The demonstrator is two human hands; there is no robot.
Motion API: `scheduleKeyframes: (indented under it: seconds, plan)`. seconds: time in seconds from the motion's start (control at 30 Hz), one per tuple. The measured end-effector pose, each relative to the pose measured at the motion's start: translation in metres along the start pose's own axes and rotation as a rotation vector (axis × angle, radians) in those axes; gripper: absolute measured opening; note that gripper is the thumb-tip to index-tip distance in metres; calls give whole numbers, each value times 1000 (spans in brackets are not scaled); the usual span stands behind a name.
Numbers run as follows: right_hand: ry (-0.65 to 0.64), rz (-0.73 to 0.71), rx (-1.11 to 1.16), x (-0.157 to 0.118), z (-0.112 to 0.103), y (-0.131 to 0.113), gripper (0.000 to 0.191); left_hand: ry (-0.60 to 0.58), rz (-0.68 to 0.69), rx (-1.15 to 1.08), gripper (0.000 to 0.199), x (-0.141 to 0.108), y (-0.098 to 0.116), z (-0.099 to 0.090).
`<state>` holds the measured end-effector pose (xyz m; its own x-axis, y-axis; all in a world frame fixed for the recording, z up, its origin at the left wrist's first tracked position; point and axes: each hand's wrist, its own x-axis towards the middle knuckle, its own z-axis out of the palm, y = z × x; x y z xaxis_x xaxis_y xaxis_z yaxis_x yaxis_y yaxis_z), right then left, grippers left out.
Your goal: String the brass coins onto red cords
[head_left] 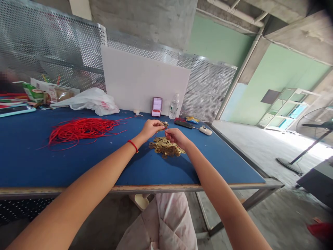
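Observation:
Above a heap of brass-coloured coins (166, 147) with holes in them, my two hands work close together. My left hand (151, 128) is closed, its fingertips pinching what looks like a few of these coins (164, 124). A short piece of red cord shows between the hands. My right hand (177, 136) is closed in a pinch on that cord, right of the left fingertips. Exactly how cord and coins meet is too small to make out. Left of my hands lies a loose bundle of red cords (83, 130).
The blue tabletop (99, 170) also carries a white plastic bag (91, 100), a propped-up phone (156, 107), a clear bottle (174, 107), a black device (183, 124) and a whitish oval object (205, 130). A white board (140, 76) stands behind. A fan (312, 139) is on the right.

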<state>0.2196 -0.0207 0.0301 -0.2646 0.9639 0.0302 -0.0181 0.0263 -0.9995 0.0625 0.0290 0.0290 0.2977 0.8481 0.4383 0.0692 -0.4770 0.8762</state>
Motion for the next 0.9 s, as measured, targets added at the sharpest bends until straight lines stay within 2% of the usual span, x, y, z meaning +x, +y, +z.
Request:
scheduleKeyframes:
  seconds: [0.33,0.57,0.8,0.9]
  plan:
    - [44,-68,-57,0,-1,-3,24,-19,-3,-32,26,1,0,-1]
    - [122,-73,-89,0,-2,-4,22,-6,-22,-21,25,1,0,0]
    - [50,-12,-116,-1,-3,-3,21,-22,17,-15,28,3,-4,-2]
    - [59,-5,-105,-1,-4,-3,20,-18,9,-10,27,3,-4,-1]
